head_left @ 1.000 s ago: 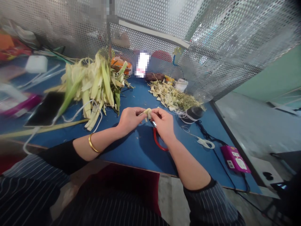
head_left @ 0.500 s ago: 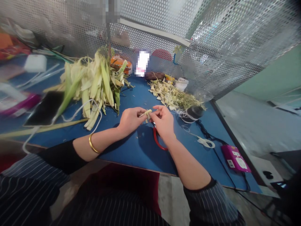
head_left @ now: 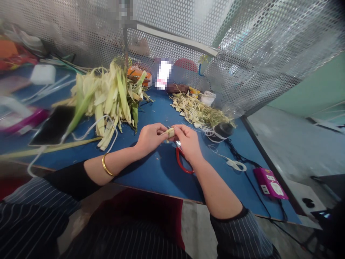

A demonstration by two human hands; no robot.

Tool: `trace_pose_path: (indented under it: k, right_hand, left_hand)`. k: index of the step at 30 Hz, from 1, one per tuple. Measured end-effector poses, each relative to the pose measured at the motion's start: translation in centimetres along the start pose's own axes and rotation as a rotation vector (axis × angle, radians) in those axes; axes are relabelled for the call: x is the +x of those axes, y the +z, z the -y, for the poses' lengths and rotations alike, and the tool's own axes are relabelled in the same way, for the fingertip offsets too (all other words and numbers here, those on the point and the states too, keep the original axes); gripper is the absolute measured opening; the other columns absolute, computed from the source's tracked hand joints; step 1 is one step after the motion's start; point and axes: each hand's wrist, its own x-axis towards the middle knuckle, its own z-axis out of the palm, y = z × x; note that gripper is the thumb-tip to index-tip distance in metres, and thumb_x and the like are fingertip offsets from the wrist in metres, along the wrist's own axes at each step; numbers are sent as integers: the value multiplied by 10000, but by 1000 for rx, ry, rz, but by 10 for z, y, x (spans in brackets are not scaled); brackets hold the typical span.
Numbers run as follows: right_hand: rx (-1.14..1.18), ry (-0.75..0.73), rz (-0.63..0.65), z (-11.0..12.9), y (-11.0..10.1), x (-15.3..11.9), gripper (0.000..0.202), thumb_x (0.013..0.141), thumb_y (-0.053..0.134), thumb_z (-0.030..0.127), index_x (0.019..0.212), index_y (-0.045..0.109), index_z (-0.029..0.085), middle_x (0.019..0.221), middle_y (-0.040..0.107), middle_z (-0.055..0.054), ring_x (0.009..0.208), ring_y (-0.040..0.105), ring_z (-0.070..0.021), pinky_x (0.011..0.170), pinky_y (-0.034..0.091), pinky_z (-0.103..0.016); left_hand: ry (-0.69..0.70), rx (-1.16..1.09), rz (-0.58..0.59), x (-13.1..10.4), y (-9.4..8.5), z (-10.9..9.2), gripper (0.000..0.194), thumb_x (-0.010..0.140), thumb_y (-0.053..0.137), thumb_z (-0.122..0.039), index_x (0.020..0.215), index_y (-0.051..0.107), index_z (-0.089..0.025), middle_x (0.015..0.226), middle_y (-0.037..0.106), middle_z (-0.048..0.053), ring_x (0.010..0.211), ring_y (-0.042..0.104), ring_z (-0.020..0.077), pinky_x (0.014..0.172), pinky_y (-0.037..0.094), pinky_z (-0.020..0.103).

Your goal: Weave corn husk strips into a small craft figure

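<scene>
Between my fingertips, a short folded piece of pale corn husk (head_left: 169, 133) is pinched over the table. My left hand (head_left: 150, 139) grips its left end between thumb and fingers. On the other end, my right hand (head_left: 188, 141) is closed with thumb and index finger pressed together. Red-handled scissors (head_left: 181, 162) lie on the blue table under my right hand, partly hidden by it. A thin white thread runs near my right fingers toward a dark spool (head_left: 223, 131).
A heap of long corn husks (head_left: 107, 93) lies at the left, beside a dark phone (head_left: 52, 126) with a white cable. Husk scraps (head_left: 196, 108) are piled at the back right. A magenta power socket (head_left: 270, 183) sits at the right edge. A perforated metal screen (head_left: 172, 46) stands behind.
My right fingers have closed down onto the husk piece, which now looks more tightly wrapped. My left hand has hardly moved, and the scissors stay in place.
</scene>
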Motion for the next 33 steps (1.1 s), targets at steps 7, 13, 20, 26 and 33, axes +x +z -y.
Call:
trace_pose_path:
  k: [7,13,20,26,33]
  right_hand:
    - [-94,72,60,2,-6,0,156,736,667,340,688,622,199,577,645,14,518,624,-134,515,475,-244]
    - [-55,177,73,10,-8,-1,100,677,653,248,615,599,191,437,523,55,401,473,-77,427,374,-195]
    - [-92,225,121,4,-11,3,186,706,659,334,614,585,192,436,471,52,395,377,-73,407,304,-212]
    - [-359,-280,-161,10,-10,-3,141,842,563,363,888,589,232,712,587,17,560,494,-114,568,399,-266]
    - [-821,-498,-175,8,-5,-13,327,783,650,439,1000,537,222,880,636,-13,628,548,-130,618,397,-274]
  left_hand:
    - [159,285,52,1,-6,-3,135,770,601,-237,821,725,-221,677,685,-2,587,532,116,559,323,217]
    - [259,420,104,2,-10,-4,142,775,606,-221,832,732,-258,639,656,-15,567,514,123,557,282,228]
    - [268,392,140,2,-9,-7,101,761,635,-210,754,726,-254,619,652,-21,553,512,114,561,290,228]
    - [-28,-10,104,8,-9,-6,132,731,685,-282,787,709,-165,636,671,23,530,556,113,516,380,220]
    - [-257,-321,-9,10,-10,-16,72,698,696,-173,745,668,-126,622,661,19,473,540,67,448,382,186]
